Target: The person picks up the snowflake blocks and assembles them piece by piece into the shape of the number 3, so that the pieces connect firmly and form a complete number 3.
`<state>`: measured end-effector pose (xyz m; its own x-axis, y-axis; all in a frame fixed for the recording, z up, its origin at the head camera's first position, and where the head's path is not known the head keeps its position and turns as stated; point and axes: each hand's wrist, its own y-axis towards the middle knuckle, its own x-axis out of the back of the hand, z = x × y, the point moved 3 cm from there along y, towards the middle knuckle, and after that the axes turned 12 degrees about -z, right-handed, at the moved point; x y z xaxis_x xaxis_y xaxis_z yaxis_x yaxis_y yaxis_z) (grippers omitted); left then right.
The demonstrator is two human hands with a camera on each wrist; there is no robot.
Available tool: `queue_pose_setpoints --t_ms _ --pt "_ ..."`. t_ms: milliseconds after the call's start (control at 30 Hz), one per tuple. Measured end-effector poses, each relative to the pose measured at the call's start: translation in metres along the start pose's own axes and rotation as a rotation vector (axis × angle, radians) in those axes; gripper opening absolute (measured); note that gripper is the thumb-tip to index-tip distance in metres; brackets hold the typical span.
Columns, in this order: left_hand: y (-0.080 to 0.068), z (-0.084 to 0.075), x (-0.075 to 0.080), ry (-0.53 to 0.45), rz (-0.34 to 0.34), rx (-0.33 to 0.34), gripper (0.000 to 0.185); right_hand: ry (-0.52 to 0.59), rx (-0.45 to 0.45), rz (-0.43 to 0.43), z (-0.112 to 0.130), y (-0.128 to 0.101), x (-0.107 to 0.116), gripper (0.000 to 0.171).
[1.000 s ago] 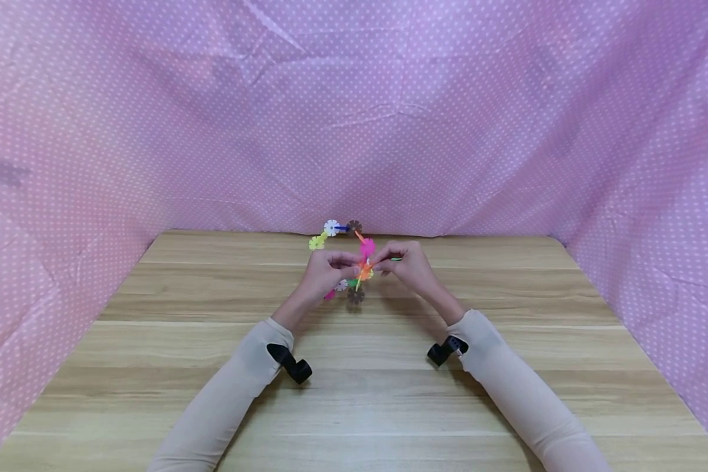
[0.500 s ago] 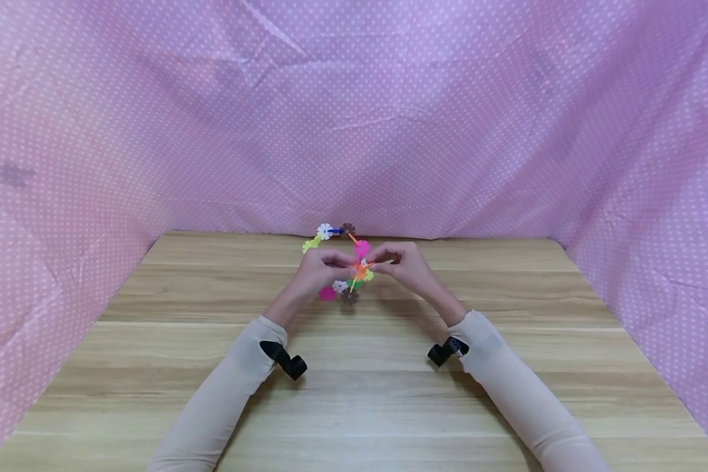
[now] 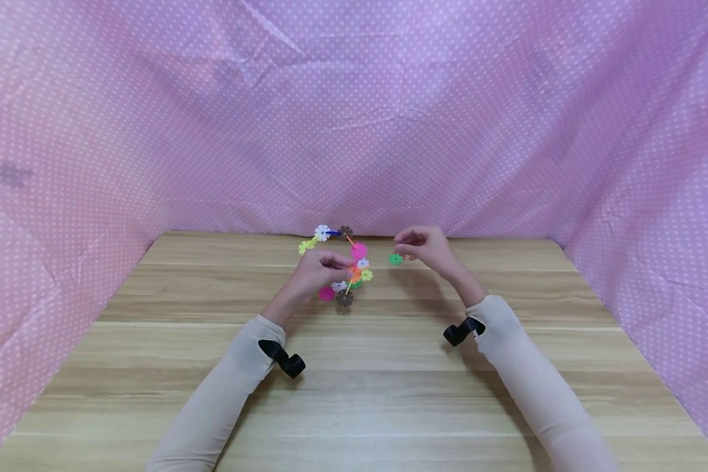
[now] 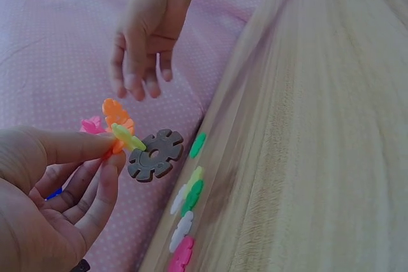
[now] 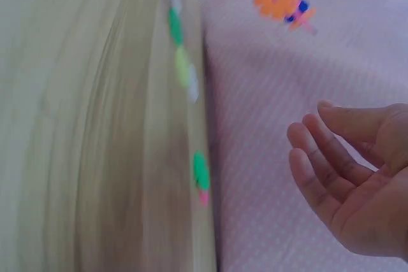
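Observation:
My left hand (image 3: 313, 276) pinches an orange notched plastic disc (image 4: 116, 114) between thumb and fingers. It belongs to a chain of interlocking snowflake discs held up off the table. A yellow disc (image 4: 127, 137) joins the orange one to a brown disc (image 4: 155, 156); pink, blue, white and more yellow pieces run up the chain's far part in the head view. To the right, my right hand (image 3: 429, 249) has loosely bent fingers and nothing in them, as the right wrist view shows. A green disc (image 3: 396, 259) lies on the table under its fingertips.
Several loose discs lie on the wooden table (image 3: 354, 393) by the left hand, among them a pink disc (image 3: 327, 294), a white disc (image 3: 339, 286) and a yellow disc (image 3: 366, 275). A pink dotted cloth (image 3: 354, 131) hangs behind the table.
The right hand has left the chain and moved right, above the green disc on the table. The left hand with the chain has shifted slightly left.

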<state>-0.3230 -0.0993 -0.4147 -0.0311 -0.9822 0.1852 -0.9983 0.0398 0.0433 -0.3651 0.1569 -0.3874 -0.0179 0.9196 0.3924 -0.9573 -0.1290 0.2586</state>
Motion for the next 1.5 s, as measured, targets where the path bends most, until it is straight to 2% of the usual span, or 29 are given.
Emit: queue_pose_setpoints --t_ms 267,467,700,967,1200,1400,1500 --pt "0.001 0.002 0.0 0.034 0.011 -0.029 0.026 -0.248 0.045 0.137 -0.02 0.013 0.001 0.022" --pt "0.001 0.005 -0.002 0.044 0.015 -0.04 0.024 -0.34 0.09 0.219 -0.035 0.023 -0.005 0.026" --pt "0.002 0.007 -0.006 0.058 0.007 -0.039 0.025 -0.363 0.096 0.24 -0.046 0.029 -0.011 0.034" --pt "0.0 0.007 -0.006 0.051 0.0 0.009 0.024 -0.394 0.07 0.27 -0.05 0.033 -0.018 0.036" --pt "0.0 0.007 -0.006 0.052 0.011 -0.016 0.023 -0.394 0.085 0.267 -0.053 0.034 -0.018 0.028" --pt "0.001 0.009 -0.006 0.045 0.002 0.017 0.023 -0.376 0.109 0.279 -0.053 0.031 -0.017 0.022" --pt "0.001 0.01 -0.006 0.05 -0.005 0.027 0.023 -0.358 0.093 0.282 -0.051 0.029 -0.015 0.023"
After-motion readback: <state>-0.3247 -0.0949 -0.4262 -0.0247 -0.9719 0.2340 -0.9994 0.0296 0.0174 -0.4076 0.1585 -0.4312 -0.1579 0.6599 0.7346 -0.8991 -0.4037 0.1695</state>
